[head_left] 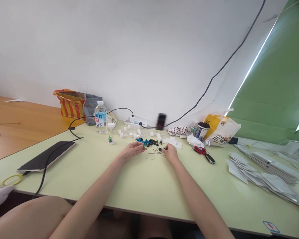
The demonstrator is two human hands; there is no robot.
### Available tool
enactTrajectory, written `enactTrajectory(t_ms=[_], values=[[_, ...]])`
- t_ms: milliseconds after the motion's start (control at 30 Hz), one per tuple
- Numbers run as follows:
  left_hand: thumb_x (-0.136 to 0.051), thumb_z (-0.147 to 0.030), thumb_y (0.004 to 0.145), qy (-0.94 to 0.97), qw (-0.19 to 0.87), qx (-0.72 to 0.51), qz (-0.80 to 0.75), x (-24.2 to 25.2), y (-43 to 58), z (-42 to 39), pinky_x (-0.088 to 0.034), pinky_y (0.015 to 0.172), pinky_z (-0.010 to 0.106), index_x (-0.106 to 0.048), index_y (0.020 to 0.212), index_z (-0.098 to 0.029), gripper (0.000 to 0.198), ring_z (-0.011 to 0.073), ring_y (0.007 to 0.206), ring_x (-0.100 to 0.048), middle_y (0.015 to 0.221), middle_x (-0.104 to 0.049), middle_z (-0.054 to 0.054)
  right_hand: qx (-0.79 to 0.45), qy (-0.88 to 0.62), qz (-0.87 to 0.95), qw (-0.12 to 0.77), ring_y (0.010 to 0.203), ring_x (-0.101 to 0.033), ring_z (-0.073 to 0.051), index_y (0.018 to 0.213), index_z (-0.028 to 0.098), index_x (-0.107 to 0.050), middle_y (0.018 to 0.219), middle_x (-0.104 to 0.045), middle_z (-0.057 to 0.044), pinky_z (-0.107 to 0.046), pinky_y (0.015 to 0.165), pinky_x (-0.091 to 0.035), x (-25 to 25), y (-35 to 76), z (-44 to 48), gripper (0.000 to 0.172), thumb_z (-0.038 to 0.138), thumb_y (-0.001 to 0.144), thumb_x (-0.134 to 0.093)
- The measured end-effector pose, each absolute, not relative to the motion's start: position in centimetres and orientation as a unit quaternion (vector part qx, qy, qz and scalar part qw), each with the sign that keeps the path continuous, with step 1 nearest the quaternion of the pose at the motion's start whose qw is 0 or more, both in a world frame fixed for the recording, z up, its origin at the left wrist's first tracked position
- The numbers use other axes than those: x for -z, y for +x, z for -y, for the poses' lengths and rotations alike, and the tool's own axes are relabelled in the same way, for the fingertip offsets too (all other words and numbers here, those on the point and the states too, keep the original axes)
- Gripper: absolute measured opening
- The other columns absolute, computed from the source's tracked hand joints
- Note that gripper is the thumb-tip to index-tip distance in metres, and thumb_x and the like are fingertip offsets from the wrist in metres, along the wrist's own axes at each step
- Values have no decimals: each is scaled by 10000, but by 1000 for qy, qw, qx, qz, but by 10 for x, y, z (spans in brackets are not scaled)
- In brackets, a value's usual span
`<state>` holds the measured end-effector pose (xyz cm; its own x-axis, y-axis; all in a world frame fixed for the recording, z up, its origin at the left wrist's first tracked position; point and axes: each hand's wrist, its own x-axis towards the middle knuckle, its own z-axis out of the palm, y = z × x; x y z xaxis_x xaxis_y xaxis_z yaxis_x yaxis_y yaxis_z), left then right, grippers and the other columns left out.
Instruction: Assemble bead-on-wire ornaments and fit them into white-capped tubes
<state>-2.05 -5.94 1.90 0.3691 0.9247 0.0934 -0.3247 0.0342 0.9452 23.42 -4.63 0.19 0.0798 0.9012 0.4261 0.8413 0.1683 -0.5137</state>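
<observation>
Near the table's middle, my left hand (132, 150) pinches a small green piece (144, 146) between its fingertips. To its right, my right hand (171, 153) has its fingers closed at a small dark piece (160, 149); the fingertips partly cover what they grip. Behind the hands lies a pile of small blue pieces (140, 140) and black pieces (153, 142). Several thin metal pins (149, 158) rest on the tabletop between the hands. White translucent caps (173, 143) are heaped just beyond my right hand. A clear tube (110, 133) with a green piece inside stands upright at the left.
A water bottle (101, 118) and a tablet (47, 156) with a cable are on the left. White caps and clear tubes (131, 134) lie at the back. Red-handled scissors (199, 150), a dark cup (201, 131), a bag (221, 131) and stacked white packets (254, 169) occupy the right.
</observation>
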Motion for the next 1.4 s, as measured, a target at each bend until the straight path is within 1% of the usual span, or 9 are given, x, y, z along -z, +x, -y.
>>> enactTrajectory(t_ms=[233,433,667,900,1000,1100,1167,1300,1400], values=[[-751,-307,628,517,650,-467,-303,-16,-21,58,-468,888,362,-619,873,-124,332,220,893,-650,873,-691,84,-190,-443,719,500,631,-570,-141,787,175,-609,758,-619,-29,-269,631,-465,-17,184,69,124,261,698,-613],[-762,-306,603,534,639,-457,-314,-14,-22,57,-503,808,350,-632,867,-117,349,196,783,-667,804,-708,82,-211,-381,738,516,631,-579,-133,799,181,-631,801,-608,-39,-262,635,-485,-13,158,85,125,273,715,-621],[-782,-266,565,534,641,-457,-309,-13,-24,56,-496,834,370,-652,788,-108,302,204,785,-665,801,-708,82,-251,-392,706,534,646,-593,-132,786,196,-640,896,-588,-51,-278,648,-504,-13,160,86,150,320,702,-639],[-798,-267,526,537,636,-458,-311,-18,-20,62,-479,876,388,-649,697,-116,273,185,785,-655,789,-706,65,-428,-390,595,557,523,-617,-162,804,186,-571,644,-594,-2,-294,528,-508,-9,156,81,357,503,655,-641],[-805,-266,510,533,629,-470,-316,-17,-19,62,-476,879,389,-645,678,-118,275,183,778,-653,771,-706,60,-466,-385,555,571,563,-641,-188,760,175,-568,636,-625,-22,-327,582,-531,-7,154,80,391,530,620,-657],[-808,-274,498,526,622,-485,-317,-16,-20,60,-470,888,399,-650,695,-117,297,192,781,-658,793,-706,61,-512,-360,533,570,669,-662,-212,780,152,-592,675,-660,-44,-346,680,-535,-7,154,80,432,461,524,-751],[-812,-278,488,521,620,-492,-319,-16,-20,60,-468,892,402,-653,700,-121,308,195,771,-663,782,-702,49,-545,-360,520,551,646,-661,-203,770,143,-602,670,-656,-38,-328,641,-537,-7,156,80,436,456,511,-761],[-816,-292,472,529,620,-485,-318,-16,-19,60,-471,882,404,-661,699,-127,321,212,772,-669,752,-693,38,-584,-387,508,501,464,-606,-141,706,133,-603,573,-589,-2,-249,446,-479,-9,164,79,431,550,612,-660],[-810,-287,485,536,616,-480,-321,-17,-18,61,-474,876,402,-664,698,-124,306,210,774,-667,748,-695,42,-584,-377,521,495,467,-599,-129,730,132,-610,566,-577,12,-230,451,-475,-10,166,79,411,489,565,-728]])
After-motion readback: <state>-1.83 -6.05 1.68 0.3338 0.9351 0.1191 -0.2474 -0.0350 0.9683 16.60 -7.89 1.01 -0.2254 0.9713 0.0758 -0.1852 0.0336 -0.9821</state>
